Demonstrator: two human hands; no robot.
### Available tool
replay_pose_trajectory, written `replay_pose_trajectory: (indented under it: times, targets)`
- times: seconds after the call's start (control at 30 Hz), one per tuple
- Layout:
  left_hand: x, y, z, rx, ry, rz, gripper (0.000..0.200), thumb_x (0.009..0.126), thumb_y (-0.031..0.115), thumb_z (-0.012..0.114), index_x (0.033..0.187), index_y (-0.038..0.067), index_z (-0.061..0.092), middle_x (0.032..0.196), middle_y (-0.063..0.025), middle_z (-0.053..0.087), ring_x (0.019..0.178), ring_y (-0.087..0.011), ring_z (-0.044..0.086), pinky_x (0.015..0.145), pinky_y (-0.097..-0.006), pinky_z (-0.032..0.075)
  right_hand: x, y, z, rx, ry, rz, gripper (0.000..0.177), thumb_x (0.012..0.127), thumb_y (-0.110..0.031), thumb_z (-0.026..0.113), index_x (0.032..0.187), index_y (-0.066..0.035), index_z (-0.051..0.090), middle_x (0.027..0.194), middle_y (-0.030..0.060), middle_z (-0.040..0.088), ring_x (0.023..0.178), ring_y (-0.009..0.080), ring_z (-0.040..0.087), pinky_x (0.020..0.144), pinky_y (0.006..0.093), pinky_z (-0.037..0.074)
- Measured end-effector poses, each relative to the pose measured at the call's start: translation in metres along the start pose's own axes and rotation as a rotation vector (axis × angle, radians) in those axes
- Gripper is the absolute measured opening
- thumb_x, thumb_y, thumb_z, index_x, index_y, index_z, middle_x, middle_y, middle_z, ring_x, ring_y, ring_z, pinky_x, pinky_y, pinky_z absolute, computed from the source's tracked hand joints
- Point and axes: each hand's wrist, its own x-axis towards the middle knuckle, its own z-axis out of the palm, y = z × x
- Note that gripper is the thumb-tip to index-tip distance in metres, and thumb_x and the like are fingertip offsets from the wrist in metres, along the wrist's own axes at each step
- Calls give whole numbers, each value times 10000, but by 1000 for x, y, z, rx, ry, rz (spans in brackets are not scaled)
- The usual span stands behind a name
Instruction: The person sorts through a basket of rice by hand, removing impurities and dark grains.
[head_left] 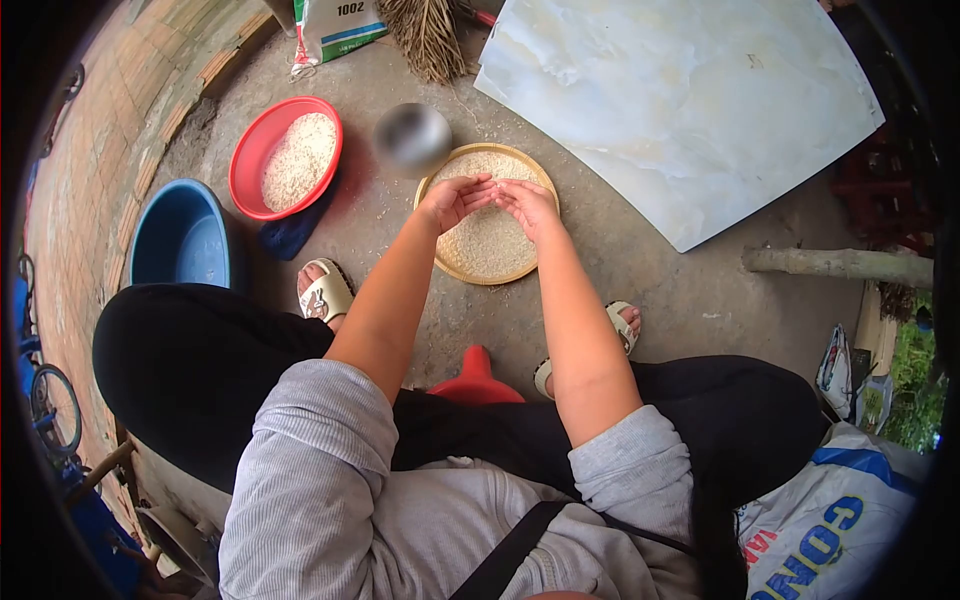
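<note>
A round woven tray [552, 178] with a light rim lies on the ground, spread with pale grains [487, 245] that look like rice. Over its middle, my left hand [462, 201] is curved inward, fingers stretched toward the other hand. My right hand [526, 206] mirrors it, its fingertips meeting those of the left above the grains. Both hands are open, with no object showing in them. Just beyond the tray's upper left edge is a grey metal-looking bowl [413, 138], blurred in this view.
A red basin [240, 160] of pale grains stands left, near a blue tub [185, 235]. A marbled sheet [680, 100] covers the upper right ground. A straw broom [425, 40] and a printed sack [340, 30] are at the back. Another white sack [820, 510] lies lower right.
</note>
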Motion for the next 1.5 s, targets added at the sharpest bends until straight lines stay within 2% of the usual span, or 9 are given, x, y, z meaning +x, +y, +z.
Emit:
replay_pose_trajectory:
  times: [0.37,0.43,0.53,0.57,0.67,0.77,0.9,1.1,1.5]
  targets:
    - [15,-15,-27,537,321,121,188,861,82,601,1012,-26,632,962,-118,660,731,-178,659,673,-271,553,11,20,-15,-263,90,-78,86,870,-38,570,923,27,587,846,116,650,735,171,637,694,276,544]
    - [8,-14,-15,1229,540,312,163,823,118,633,942,8,657,844,-73,660,653,-156,638,583,-273,516,13,22,-18,-283,95,-83,87,878,-43,561,928,24,586,842,111,647,728,169,634,690,277,542]
    - [29,-28,-21,1264,733,624,172,801,142,650,933,33,660,777,-43,645,628,-154,624,551,-281,488,15,20,-19,-314,83,-76,121,900,-72,567,973,25,576,860,85,627,742,158,613,713,277,536]
    - [32,-30,-18,1259,744,625,172,801,142,650,933,33,660,777,-43,645,628,-154,624,551,-281,488,15,20,-17,-339,96,-77,122,906,-72,558,977,26,573,857,82,623,736,155,608,705,277,534]
    - [32,-24,3,494,449,316,200,836,155,636,980,17,641,867,-81,645,714,-179,640,644,-309,528,20,23,-7,-389,110,-95,123,913,-71,547,983,28,568,858,81,621,731,153,604,694,277,531]
    - [21,-16,21,267,186,53,217,866,139,614,1015,-18,621,905,-111,652,803,-191,651,726,-315,549,30,30,1,-356,125,-146,121,913,-69,545,987,25,564,869,82,622,724,150,603,678,269,526]
    - [17,-14,16,241,149,143,190,875,107,606,981,-48,635,881,-130,665,756,-210,667,715,-277,566,35,33,9,-275,175,-221,127,902,-69,570,991,21,586,871,76,635,684,127,592,628,239,504]
    - [15,6,-15,0,109,-9,169,874,63,613,1006,-39,642,915,-118,675,760,-173,667,728,-239,566,27,12,24,-273,3,-137,178,853,-82,647,997,21,667,773,25,652,643,69,573,589,203,477]
    - [3,42,-18,221,95,-74,159,858,60,630,981,-41,628,907,-96,668,766,-140,655,747,-231,562,44,2,24,-423,-205,-95,242,832,-95,673,1049,11,668,800,43,672,643,70,582,584,201,477]
